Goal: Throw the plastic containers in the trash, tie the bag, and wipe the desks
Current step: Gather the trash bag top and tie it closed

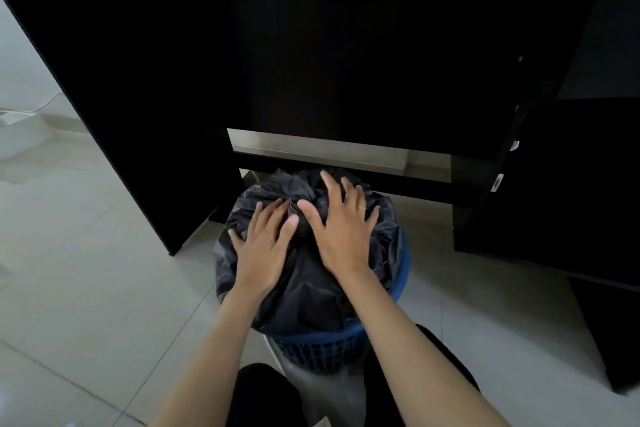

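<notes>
Under the front edge of a black desk (311,45), a blue perforated trash basket (322,347) stands on pale floor tiles (86,270), lined with a black trash bag (311,288) whose plastic bulges above the basket's rim. The bag's top is gathered into a bunched knot (294,208) at the centre — the crumpled plastic spreads out from it on every side and drapes over the rim.

Left hand (263,246): laid flat on the left part of the bag, fingers straight and slightly spread, fingertips reaching the gathered knot; it grips nothing. Right hand (343,229): laid flat on the right part of the bag, fingers splayed wide, thumb pointing toward the knot; it too rests open-palmed on the plastic without closing round it. The two hands lie just beside each other, with the knot between the left fingertips and the right thumb. Both bare forearms extend from the lower edge of the view.

Plastic containers are not visible; the bag's contents are hidden by the dark plastic.

Surroundings — a dark cabinet panel (554,201) stands to the right of the basket, and a white cable (31,109) lies on the floor at far left. Dark clothing (263,395) of the person shows at the bottom, near the basket's base.
</notes>
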